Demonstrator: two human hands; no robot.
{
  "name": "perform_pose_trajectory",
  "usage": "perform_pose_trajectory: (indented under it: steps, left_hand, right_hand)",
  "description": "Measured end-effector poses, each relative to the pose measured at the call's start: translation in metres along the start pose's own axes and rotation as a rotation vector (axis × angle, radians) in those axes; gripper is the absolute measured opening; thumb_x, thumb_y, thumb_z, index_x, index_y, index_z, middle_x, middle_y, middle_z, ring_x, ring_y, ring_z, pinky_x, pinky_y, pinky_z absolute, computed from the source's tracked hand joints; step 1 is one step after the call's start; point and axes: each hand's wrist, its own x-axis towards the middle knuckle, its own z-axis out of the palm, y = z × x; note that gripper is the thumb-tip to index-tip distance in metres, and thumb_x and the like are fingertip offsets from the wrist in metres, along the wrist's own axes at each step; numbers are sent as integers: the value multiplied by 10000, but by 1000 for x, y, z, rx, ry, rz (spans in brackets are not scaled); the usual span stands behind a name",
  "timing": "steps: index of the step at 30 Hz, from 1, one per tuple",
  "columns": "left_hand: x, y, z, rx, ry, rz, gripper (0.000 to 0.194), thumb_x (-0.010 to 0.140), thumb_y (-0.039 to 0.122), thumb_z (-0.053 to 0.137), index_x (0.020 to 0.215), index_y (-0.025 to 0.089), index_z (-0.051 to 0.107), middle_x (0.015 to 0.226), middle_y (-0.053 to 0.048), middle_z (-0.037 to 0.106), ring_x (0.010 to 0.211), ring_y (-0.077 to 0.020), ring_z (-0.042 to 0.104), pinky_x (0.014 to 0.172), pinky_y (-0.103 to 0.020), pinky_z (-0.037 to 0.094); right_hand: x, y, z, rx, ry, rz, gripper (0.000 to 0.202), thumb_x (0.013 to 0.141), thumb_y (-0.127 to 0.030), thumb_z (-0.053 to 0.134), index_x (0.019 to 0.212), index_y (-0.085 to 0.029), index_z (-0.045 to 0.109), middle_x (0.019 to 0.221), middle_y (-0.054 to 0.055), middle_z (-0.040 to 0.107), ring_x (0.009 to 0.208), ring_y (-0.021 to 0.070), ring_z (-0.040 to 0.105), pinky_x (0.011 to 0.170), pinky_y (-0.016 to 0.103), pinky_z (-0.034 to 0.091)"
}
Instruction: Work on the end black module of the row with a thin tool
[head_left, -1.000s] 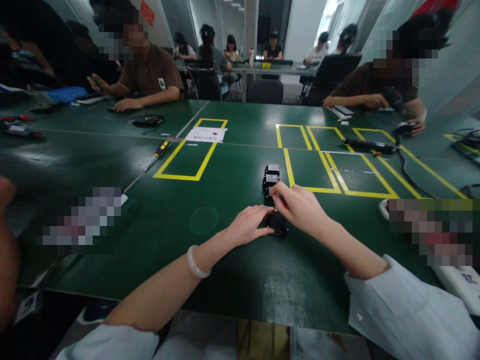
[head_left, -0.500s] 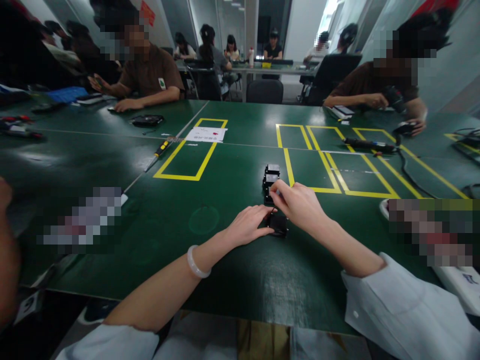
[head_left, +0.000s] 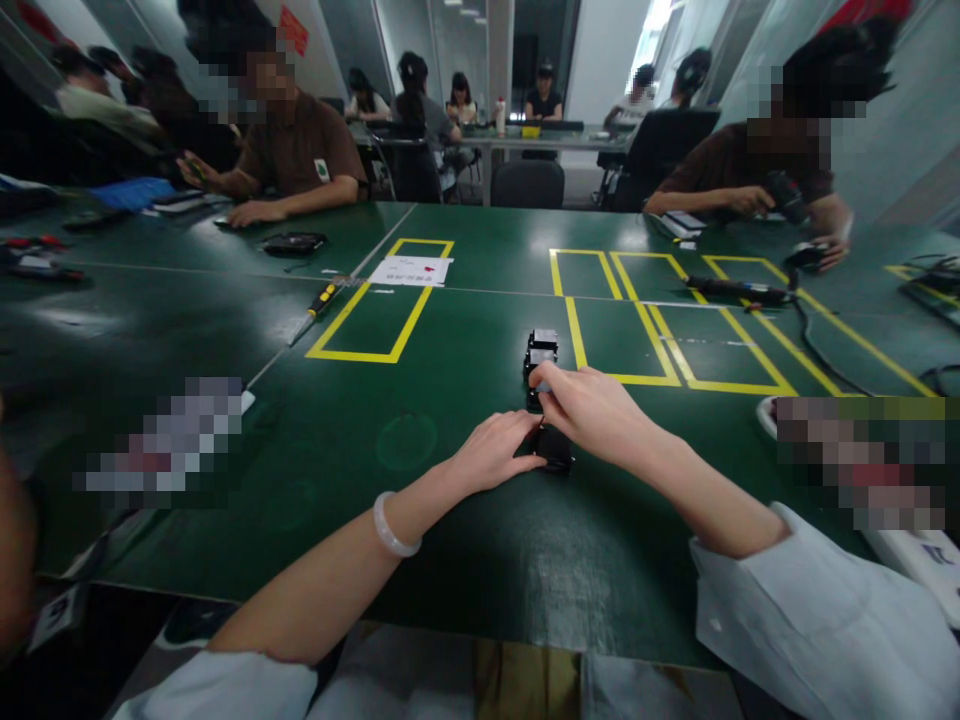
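Note:
My left hand (head_left: 501, 452) lies low over the green table (head_left: 315, 540), its thumb and fingers against the left side of a small black boxy part (head_left: 556, 450). Just beyond it, a short row of similar black parts with pale tops (head_left: 541, 342) runs away from me. My right hand (head_left: 592, 402) is above the near end of that row, thumb and fingertips pinched together. What the pinch holds, if anything, is hidden by the fingers. The right hand also covers part of the black part at my left hand.
Yellow tape outlines (head_left: 397, 345) mark the tabletop, with a white paper (head_left: 411, 270) on one. A yellow-black screwdriver (head_left: 324, 297) lies to the left. A black cylindrical tool (head_left: 739, 290) with a cable lies at the right. Co-workers sit across the table.
My right hand has shifted slightly left and now covers more of the black part at my left hand. The left hand has stayed nearly in place.

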Motion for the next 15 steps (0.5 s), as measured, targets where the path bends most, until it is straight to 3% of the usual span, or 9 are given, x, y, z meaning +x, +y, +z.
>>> perform_pose_trajectory:
  steps: [4, 11, 15]
  left_hand:
    - [-1, -1, 1, -28, -6, 4, 415, 875, 422, 605, 1184, 164, 501, 1160, -95, 604, 1065, -255, 580, 895, -378, 462]
    - [0, -2, 1, -59, -15, -15, 378, 866, 419, 612, 1134, 166, 530, 1120, -90, 614, 1040, -249, 585, 905, -388, 468]
    - [0, -2, 1, -36, -9, -11, 397, 874, 438, 595, 1157, 172, 515, 1156, -96, 603, 1066, -256, 580, 922, -400, 462]
  right_hand:
    - [-1, 2, 3, -56, -1, -8, 236, 965, -346, 379, 950, -171, 537, 691, 32, 662, 599, 151, 575, 656, 278, 304]
    - [-2, 0, 2, 3, 18, -41, 165, 927, -211, 386, 1033, -174, 507, 777, 24, 674, 627, 142, 578, 663, 272, 307]
    - [-3, 0, 1, -11, 1, -22, 180, 950, -291, 393, 977, -175, 528, 725, 25, 667, 610, 144, 568, 678, 277, 308]
